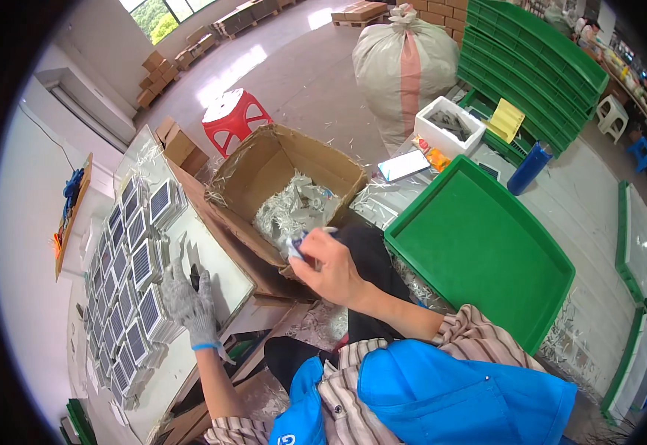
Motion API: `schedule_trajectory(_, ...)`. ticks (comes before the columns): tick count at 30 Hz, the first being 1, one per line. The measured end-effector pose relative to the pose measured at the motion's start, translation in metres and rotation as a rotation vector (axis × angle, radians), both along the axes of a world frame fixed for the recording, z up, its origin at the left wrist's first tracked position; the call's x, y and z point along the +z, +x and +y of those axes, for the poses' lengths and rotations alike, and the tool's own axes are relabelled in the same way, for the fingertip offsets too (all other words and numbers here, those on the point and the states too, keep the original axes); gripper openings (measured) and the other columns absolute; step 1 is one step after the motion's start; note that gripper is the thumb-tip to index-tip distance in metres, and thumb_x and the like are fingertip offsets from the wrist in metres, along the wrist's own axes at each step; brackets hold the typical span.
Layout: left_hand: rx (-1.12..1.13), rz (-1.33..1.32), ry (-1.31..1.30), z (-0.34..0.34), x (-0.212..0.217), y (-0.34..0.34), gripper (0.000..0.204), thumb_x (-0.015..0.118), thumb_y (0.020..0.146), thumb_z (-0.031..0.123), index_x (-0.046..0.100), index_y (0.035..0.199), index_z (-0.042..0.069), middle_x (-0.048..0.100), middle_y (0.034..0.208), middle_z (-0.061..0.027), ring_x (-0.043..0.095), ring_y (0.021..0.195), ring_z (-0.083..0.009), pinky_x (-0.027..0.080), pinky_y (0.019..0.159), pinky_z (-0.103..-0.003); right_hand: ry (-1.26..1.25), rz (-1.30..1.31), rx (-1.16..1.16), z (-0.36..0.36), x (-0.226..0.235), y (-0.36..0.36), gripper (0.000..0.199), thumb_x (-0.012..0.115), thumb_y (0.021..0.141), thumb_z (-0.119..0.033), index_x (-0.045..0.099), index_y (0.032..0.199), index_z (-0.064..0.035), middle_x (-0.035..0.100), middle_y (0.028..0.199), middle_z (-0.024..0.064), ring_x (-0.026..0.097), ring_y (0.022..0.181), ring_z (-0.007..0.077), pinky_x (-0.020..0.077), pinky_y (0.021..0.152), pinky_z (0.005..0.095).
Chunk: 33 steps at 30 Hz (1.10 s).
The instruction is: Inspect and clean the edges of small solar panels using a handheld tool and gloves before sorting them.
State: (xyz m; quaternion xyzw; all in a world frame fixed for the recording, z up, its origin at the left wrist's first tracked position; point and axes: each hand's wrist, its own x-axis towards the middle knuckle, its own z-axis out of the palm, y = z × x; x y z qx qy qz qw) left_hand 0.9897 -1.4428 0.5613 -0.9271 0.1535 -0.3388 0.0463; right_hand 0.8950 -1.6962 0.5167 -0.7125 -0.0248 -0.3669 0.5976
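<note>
Head view showed your hands apart: right hand (332, 274) pinched a piece (292, 248) near the box (249, 167), probably placed for catching scraps (294, 206); left hand (190, 302) lay beside the panels (144, 263), its grip unclear.

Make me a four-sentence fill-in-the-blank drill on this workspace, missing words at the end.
1. The gloved hand nearest the small panels is the person's ____ one.
2. The flat tray to the right of the bare hand is ____.
3. The stool just beyond the open cardboard box is ____.
4. The cylinder beyond the tray is ____.

Missing words: left; green; red; blue.
</note>
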Motion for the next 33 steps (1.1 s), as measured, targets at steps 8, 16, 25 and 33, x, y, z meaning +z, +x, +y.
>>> schedule_trajectory(8,-0.421,1.032,-1.072,-0.077,-0.04,-0.118,0.034,0.051,0.096,0.015,0.049,0.126,-0.001,0.058,0.115,-0.0099,0.055,0.098,-0.0169,0.047,0.085,-0.029,-0.176,0.116,0.236,0.028,-0.017,-0.019,0.015,0.058,0.082,-0.014,0.053,0.078,-0.0008,0.052,0.076,0.0169,0.056,0.07,0.0382,0.044,0.061,0.0444)
schedule_trajectory(16,-0.181,1.046,-1.712,-0.05,-0.081,-0.136,0.025,0.058,0.091,0.017,0.062,0.109,0.0,0.065,0.102,-0.0058,0.058,0.089,-0.0113,0.048,0.078,-0.025,0.117,0.508,0.384,0.058,-0.051,-0.037,0.041,0.074,0.079,-0.018,0.045,0.105,-0.0048,0.048,0.065,0.0028,0.049,0.059,0.0096,0.0398,0.052,0.0267)
schedule_trajectory(25,-0.058,0.921,-1.377,-0.02,-0.13,-0.131,0.018,0.06,0.088,0.014,0.066,0.101,0.003,0.068,0.091,-0.0068,0.063,0.081,-0.0119,0.05,0.072,-0.026,-0.172,0.57,0.475,0.053,-0.095,-0.041,0.019,0.07,0.079,-0.006,0.055,0.089,-0.0008,0.053,0.06,0.0014,0.05,0.053,0.0074,0.04,0.046,0.0247)
schedule_trajectory(33,-0.142,0.595,-0.565,-0.02,-0.158,-0.134,0.023,0.061,0.08,0.028,0.065,0.1,0.016,0.06,0.084,-0.0079,0.062,0.081,-0.027,0.048,0.069,-0.04,1.347,1.463,1.144,0.084,-0.108,-0.058,0.043,0.039,0.094,-0.038,0.04,0.059,-0.0129,0.034,0.048,-0.0005,0.028,0.034,0.0125,0.0216,0.033,0.0257)
